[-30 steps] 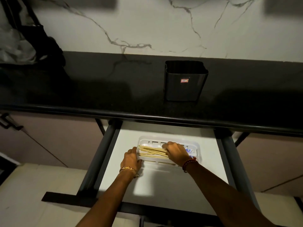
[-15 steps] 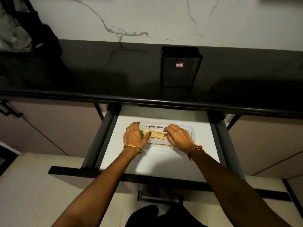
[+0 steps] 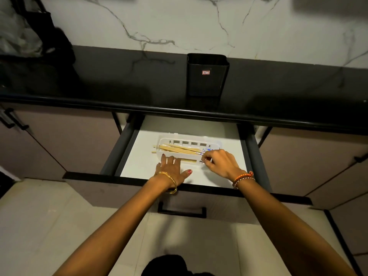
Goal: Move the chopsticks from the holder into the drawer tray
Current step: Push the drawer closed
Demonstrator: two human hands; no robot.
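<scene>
Several wooden chopsticks with blue patterned ends lie lengthwise in a clear white plastic tray inside the open drawer. Their left tips poke out past the tray's left end. My left hand lies flat with fingers spread against the tray's near wall. My right hand pinches the patterned end of a chopstick at the tray's near right side. The black chopstick holder stands upright on the black countertop above the drawer; no chopsticks show above its rim.
The black countertop overhangs the drawer's back part. A dark bag and a plastic bag sit at the counter's far left. The drawer front has a black handle. Closed cabinet doors flank the drawer on both sides.
The view has tilted down. My left hand slid off the chopsticks to the tray's near wall and flattened. My right hand shifted right to the chopsticks' patterned ends.
</scene>
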